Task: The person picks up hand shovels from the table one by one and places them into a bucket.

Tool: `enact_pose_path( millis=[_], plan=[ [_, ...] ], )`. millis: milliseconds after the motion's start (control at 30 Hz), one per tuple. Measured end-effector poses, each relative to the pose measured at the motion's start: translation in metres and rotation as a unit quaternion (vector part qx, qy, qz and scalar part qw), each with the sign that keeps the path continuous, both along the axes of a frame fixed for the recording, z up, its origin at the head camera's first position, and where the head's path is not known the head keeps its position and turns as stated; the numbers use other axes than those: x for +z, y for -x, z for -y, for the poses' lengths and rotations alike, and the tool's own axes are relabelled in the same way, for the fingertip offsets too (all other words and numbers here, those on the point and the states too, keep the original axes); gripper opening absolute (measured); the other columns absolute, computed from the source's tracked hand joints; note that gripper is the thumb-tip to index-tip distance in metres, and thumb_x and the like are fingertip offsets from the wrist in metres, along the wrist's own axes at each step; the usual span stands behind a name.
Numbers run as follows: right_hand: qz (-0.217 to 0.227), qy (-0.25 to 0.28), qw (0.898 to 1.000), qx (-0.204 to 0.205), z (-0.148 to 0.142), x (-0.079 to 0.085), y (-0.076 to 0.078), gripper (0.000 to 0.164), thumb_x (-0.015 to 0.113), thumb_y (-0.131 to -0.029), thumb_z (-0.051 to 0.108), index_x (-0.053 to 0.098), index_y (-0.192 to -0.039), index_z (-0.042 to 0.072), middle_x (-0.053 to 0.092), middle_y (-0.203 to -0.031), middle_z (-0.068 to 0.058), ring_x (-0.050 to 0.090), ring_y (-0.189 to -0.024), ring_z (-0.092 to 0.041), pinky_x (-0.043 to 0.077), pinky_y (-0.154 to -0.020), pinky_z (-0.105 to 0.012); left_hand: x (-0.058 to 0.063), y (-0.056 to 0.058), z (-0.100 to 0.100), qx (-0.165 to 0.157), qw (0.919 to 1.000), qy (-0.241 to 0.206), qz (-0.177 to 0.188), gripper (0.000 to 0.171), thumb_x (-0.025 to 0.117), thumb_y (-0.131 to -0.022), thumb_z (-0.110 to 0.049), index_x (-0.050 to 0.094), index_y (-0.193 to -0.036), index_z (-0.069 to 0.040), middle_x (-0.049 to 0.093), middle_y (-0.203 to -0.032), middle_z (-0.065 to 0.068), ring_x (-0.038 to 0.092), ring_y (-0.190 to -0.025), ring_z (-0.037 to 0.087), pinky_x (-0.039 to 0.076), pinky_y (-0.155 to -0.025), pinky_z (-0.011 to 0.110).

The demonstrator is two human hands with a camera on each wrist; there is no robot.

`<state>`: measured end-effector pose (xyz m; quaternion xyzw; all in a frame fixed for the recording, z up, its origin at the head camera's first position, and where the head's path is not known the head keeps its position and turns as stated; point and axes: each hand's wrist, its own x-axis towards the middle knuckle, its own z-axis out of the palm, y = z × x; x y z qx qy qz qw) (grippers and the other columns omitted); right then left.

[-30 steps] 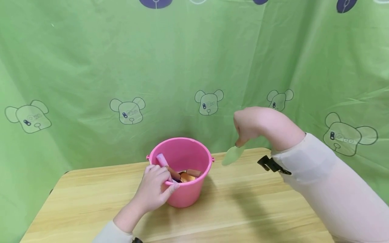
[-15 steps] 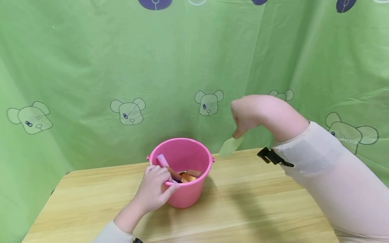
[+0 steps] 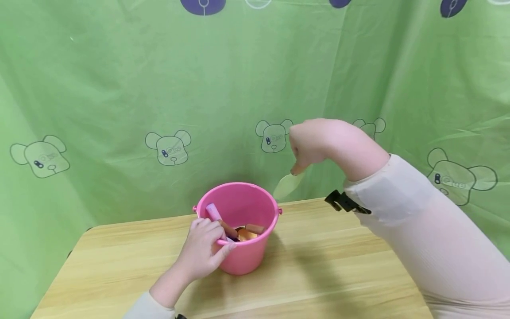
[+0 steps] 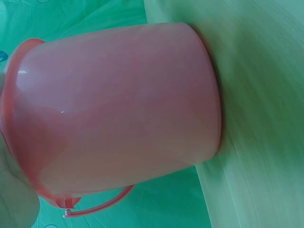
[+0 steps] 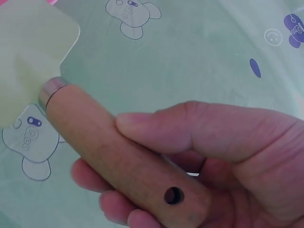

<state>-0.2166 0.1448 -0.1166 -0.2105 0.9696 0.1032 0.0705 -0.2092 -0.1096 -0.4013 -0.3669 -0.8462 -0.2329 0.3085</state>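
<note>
A pink bucket (image 3: 241,259) stands upright on the wooden table. My left hand (image 3: 203,248) grips its near-left rim, thumb outside and fingers over the edge; the left wrist view shows the bucket's outer wall (image 4: 123,109) close up. Raised to the right of the bucket, my right hand (image 3: 322,141) holds a small trowel (image 3: 288,185), its pale green blade pointing down toward the bucket's right rim. In the right wrist view my fingers wrap the trowel's wooden handle (image 5: 118,147), which has a metal collar and a hole in its end.
Inside the bucket lie several things, among them a lilac stick-like piece (image 3: 213,212), brown wooden handles (image 3: 255,228) and something orange and shiny (image 3: 247,235). The bucket's handle (image 4: 104,205) hangs at its far side. A green curtain (image 3: 119,97) with bear prints hangs behind the table (image 3: 119,266).
My right hand has risen and moved left with the trowel, bringing the blade from beside the bucket to near its right rim. The left hand stays on the rim.
</note>
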Motion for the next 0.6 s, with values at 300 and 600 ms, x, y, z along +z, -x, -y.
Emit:
enact_pose_path(
  millis=[300, 600],
  plan=[
    [-0.001, 0.016, 1.000, 0.023, 0.012, -0.007, 0.002, 0.041, 0.075, -0.073, 0.033, 0.042, -0.054, 0.017, 0.031, -0.052, 0.006, 0.030, -0.053, -0.010, 0.035, -0.053, -0.026, 0.001, -0.001, -0.001, 0.000, 1.0000, -0.003, -0.003, 0.024, 0.055, -0.087, -0.044, 0.045, -0.073, -0.028, 0.050, -0.081, -0.019, 0.041, -0.078, 0.006, 0.030, -0.086, 0.040],
    [0.018, 0.020, 0.999, 0.029, 0.024, -0.030, 0.013, 0.028, 0.075, -0.072, 0.031, 0.056, -0.062, 0.014, 0.045, -0.058, 0.005, 0.038, -0.058, -0.012, 0.038, -0.054, -0.026, 0.000, 0.000, -0.001, -0.003, 1.0000, -0.003, -0.001, 0.022, 0.055, -0.088, -0.044, 0.047, -0.075, -0.028, 0.054, -0.084, -0.018, 0.040, -0.078, 0.005, 0.030, -0.086, 0.039]
  ],
)
